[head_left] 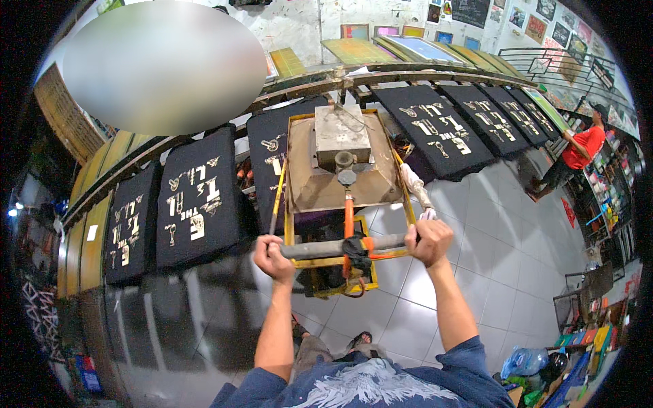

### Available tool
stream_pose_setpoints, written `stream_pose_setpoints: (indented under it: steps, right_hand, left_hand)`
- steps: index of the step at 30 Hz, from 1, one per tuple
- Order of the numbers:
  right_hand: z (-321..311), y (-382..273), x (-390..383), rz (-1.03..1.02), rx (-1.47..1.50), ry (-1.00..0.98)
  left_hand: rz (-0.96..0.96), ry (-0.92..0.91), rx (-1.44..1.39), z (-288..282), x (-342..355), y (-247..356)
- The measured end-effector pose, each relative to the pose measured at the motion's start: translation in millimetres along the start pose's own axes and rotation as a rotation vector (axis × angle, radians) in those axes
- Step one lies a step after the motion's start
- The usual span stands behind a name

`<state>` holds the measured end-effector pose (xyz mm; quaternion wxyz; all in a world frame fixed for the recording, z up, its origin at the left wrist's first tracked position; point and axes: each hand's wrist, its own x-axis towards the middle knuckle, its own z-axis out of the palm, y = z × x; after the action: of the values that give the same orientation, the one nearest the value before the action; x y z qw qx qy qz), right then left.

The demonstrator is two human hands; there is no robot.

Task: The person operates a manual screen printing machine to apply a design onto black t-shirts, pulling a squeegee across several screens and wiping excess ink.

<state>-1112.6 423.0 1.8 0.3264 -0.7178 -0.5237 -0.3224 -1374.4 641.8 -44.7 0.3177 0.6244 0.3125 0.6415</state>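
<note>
Two-handed grip on a box-topped heating unit of dull metal with a flared brown hood [306, 187], seen from above at the centre of the frame. The left hand [275, 260], just left of the lower centre, is clenched around the left end of a thick grey cylindrical handlebar [316, 250]; the right hand [430, 242], right of centre, is wrapped around the same bar near its right end. Black tape [355, 251] binds the bar's middle, where a slim orange tube [349, 221] runs up to the metal box [342, 129]. A narrow yellow metal frame [289, 228] borders the hood. A pale cloth-wrapped arm [416, 187] stands along the unit's right side. Black shirts with cream-coloured printing lie flat in a row: a wide one [199, 194] left of centre, a smaller one [129, 231] at the far left, and another [435, 132] at upper right. One more [265, 146] is partly hidden behind the unit. At the right edge of the frame, a person in a red shirt [586, 147] stands on the grey tiled floor [476, 211].
</note>
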Motion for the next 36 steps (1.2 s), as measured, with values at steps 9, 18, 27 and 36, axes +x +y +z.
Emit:
stream_pose_setpoints:
  steps: [9,18,27,36]
  right_hand:
    - [49.6,-132.9,12.5,0.061,0.055,-0.014]
    - [69.3,-188.6,13.2,0.026,0.064,0.010]
    - [93.5,-81.0,41.5,-0.055,0.064,0.035]
    - [96.0,-29.7,49.2,-0.134,0.090,0.048]
  left_hand:
    - [-0.154,-0.114,-0.229,-71.9,117.8,-109.7]
    - [-0.202,-0.086,-0.328,-106.6,155.4,-129.2]
    - [-0.084,0.001,-0.140,-51.5,108.9,-100.4]
    - [-0.075,0.097,-0.050,-10.5,89.6,-74.1]
